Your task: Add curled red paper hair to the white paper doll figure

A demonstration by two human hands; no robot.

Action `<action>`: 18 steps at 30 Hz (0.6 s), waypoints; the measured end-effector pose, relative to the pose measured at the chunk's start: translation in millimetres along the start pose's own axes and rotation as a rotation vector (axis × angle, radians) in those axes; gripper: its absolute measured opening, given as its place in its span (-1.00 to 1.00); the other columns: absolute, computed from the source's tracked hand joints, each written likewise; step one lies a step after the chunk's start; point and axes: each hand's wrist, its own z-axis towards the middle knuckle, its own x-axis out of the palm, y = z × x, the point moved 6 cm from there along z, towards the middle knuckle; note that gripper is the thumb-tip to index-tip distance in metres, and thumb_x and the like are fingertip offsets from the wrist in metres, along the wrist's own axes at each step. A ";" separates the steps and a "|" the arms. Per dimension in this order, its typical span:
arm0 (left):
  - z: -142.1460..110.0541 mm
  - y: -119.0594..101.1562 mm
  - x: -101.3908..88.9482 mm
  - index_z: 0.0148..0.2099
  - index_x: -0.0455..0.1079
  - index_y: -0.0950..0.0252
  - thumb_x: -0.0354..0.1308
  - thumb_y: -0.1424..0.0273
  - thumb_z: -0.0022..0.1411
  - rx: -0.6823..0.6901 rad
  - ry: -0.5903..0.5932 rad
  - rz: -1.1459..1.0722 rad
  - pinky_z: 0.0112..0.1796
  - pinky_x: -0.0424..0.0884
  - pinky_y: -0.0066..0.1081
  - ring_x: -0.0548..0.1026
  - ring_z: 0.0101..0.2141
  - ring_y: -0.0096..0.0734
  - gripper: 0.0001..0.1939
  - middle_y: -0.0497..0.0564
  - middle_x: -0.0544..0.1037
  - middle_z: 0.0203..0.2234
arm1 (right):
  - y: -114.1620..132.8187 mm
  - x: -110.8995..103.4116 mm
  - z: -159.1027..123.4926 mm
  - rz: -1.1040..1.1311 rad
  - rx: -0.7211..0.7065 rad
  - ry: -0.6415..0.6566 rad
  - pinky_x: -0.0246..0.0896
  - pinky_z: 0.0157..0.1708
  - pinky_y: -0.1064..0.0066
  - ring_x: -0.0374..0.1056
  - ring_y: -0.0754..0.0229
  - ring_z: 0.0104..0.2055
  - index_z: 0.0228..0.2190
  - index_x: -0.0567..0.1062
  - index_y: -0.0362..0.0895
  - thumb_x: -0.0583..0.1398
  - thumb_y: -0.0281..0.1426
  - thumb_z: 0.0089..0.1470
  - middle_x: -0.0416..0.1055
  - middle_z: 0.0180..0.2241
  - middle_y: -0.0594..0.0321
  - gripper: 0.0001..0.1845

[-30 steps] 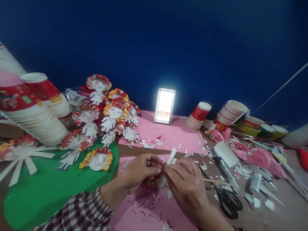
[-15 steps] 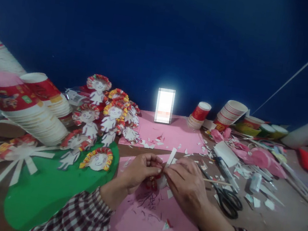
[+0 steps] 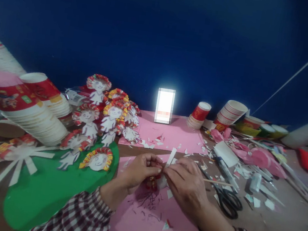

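Over the pink sheet (image 3: 155, 223), both my hands pinch a small cut paper cup (image 3: 153, 184), red on its outside, with a white strip (image 3: 171, 157) sticking up between them. My left hand (image 3: 141, 171) grips its left side, fingers curled. On the other side, my right hand (image 3: 187, 182) presses fingertips and thumb together close to the strip's base. My fingers hide most of the cup. A thin wooden stick (image 3: 217, 182) juts out to the right from behind my right hand; whether that hand holds it I cannot tell. Dark scribbled marks show on the sheet below.
Paper dolls with curled red and yellow hair (image 3: 113, 115) stand at left behind a green sheet (image 3: 43, 195). Stacked paper cups (image 3: 35, 117) lean farther left. Black-handled scissors (image 3: 229, 204), a marker (image 3: 227, 174), paper scraps and a glowing screen (image 3: 164, 105) are around.
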 end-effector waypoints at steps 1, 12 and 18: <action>0.2 -0.1 -0.1 -0.32 0.40 0.37 0.35 0.50 -0.18 0.005 0.000 0.001 -0.45 0.28 -0.55 0.41 -0.48 -0.55 -0.70 -0.05 0.47 -0.50 | 0.1 0.0 0.2 -0.001 0.001 0.003 0.07 -0.09 0.25 0.19 0.14 -0.18 -0.30 0.48 -0.10 0.09 -0.43 0.15 0.42 -0.38 0.23 -0.84; -0.5 0.8 0.3 -0.30 0.39 0.36 0.35 0.47 -0.17 -0.015 0.000 0.002 -0.53 0.23 -0.57 0.38 -0.54 -0.58 -0.69 -0.06 0.46 -0.50 | -1.2 2.0 -0.6 0.011 0.019 0.012 0.06 -0.07 0.25 0.19 0.15 -0.19 -0.29 0.48 -0.08 0.09 -0.41 0.16 0.42 -0.39 0.24 -0.84; -0.3 -0.4 0.1 -0.31 0.40 0.36 0.36 0.48 -0.19 0.000 -0.004 -0.007 -0.47 0.26 -0.55 0.39 -0.52 -0.58 -0.69 -0.06 0.47 -0.49 | -0.8 1.0 -0.6 0.012 0.013 0.000 0.07 -0.07 0.24 0.20 0.15 -0.18 -0.30 0.48 -0.09 0.08 -0.42 0.16 0.42 -0.38 0.23 -0.83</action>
